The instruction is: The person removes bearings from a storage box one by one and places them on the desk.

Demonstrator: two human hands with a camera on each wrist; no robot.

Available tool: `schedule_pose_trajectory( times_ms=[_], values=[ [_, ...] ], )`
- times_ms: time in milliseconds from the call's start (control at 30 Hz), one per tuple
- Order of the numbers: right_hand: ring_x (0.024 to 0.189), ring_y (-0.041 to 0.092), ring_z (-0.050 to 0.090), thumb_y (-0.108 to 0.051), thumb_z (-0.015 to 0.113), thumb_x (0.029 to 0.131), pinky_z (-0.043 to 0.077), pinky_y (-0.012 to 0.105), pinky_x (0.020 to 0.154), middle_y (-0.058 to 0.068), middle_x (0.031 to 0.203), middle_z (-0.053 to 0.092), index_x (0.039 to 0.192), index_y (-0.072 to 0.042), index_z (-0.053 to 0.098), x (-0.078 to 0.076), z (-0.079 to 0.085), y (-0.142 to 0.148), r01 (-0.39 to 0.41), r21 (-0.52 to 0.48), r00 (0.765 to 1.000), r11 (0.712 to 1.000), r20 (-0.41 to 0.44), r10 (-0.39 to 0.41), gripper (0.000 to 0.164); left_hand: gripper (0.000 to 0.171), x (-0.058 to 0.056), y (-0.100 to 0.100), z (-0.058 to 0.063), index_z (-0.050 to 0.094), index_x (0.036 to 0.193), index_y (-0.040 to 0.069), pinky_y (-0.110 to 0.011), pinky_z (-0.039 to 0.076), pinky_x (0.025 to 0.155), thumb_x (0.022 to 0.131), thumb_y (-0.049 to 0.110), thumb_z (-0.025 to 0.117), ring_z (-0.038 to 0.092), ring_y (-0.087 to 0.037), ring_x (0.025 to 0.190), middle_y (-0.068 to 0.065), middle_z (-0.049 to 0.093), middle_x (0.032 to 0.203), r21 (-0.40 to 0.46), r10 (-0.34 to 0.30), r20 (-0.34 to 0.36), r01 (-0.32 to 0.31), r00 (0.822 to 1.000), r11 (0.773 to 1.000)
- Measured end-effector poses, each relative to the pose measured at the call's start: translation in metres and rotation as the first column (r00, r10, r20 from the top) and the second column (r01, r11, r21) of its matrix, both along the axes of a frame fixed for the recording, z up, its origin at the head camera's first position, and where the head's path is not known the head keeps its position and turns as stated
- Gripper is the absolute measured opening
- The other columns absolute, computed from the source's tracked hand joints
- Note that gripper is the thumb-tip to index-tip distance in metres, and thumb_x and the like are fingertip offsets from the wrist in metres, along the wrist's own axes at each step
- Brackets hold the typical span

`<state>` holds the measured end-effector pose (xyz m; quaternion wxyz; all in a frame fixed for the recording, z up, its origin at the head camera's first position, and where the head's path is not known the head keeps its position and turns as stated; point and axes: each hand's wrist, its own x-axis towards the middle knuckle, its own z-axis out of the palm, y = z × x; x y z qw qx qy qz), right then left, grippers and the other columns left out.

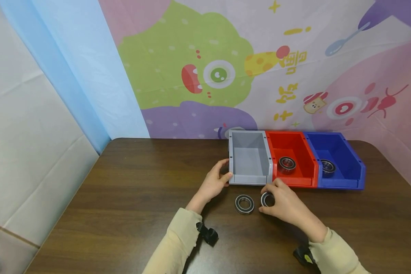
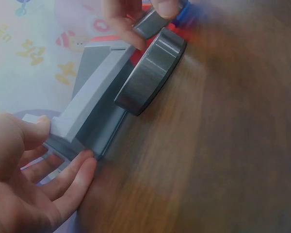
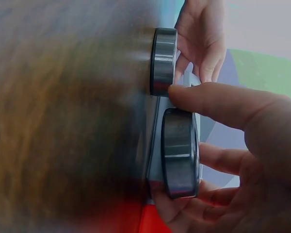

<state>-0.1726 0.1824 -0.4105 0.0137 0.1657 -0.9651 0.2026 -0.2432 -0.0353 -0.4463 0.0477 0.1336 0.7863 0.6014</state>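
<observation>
My left hand (image 1: 213, 183) grips the front left corner of the grey bin (image 1: 250, 179), thumb on the rim and fingers at its side. In the left wrist view the same hand (image 2: 34, 179) shows at lower left. My right hand (image 1: 287, 201) has its thumb and fingers curled round a ball bearing (image 1: 268, 199) in front of the bins; in the right wrist view this bearing (image 3: 179, 153) stands between thumb and fingers. A second bearing (image 1: 244, 204) lies flat on the table to its left, untouched.
Joined to the grey bin's right are a red bin (image 1: 299, 182) with a bearing (image 1: 287, 164) in it and a blue bin (image 1: 342, 183) with another bearing (image 1: 327, 167). All stand on a brown wooden table (image 1: 140, 198), close to a cartoon-printed curtain (image 1: 198, 45).
</observation>
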Motion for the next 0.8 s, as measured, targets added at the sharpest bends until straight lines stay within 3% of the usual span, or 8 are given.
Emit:
schedule_pose_trajectory(
  times_ms=[800],
  values=[
    [0.077, 0.017, 0.049, -0.022, 0.083, 0.06, 0.046, 0.035, 0.073, 0.004, 0.086, 0.05, 0.094, -0.008, 0.064, 0.0015, -0.0026, 0.0007, -0.039, 0.073, 0.999, 0.997, 0.024, 0.038, 0.041, 0.047, 0.0009, -0.0001, 0.0005, 0.039, 0.135, 0.007, -0.029, 0.053, 0.066, 0.091, 0.008, 0.054, 0.058, -0.015, 0.075, -0.015, 0.043, 0.135, -0.001, -0.003, -0.006, 0.003, 1.0, 1.0]
  ],
)
